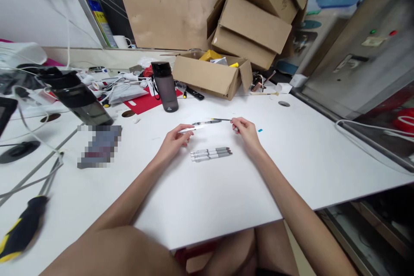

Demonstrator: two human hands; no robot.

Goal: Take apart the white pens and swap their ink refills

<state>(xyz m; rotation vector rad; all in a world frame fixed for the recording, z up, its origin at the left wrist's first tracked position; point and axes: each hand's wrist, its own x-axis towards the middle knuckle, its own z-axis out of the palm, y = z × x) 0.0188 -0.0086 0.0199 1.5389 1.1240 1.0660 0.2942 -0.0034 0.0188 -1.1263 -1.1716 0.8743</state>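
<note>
My left hand [176, 140] is closed on a clear and white pen barrel [187, 130], which points right. My right hand [245, 133] pinches the right end of a thin dark pen refill [221, 119] with a yellowish left end. Between the hands, just behind them, a clear pen with a grey grip [207, 122] lies on the white table [207, 198]. Nearer to me, several clear and grey pens [211, 154] lie side by side. A small blue piece [260, 130] rests right of my right hand.
A dark water bottle [166, 88] stands behind my hands, near an open cardboard box [207, 75]. Farther left are a tipped shaker bottle [79, 97], a blurred-out flat item [100, 145] and a black and yellow screwdriver [26, 224]. Cables [29, 181] cross the left side.
</note>
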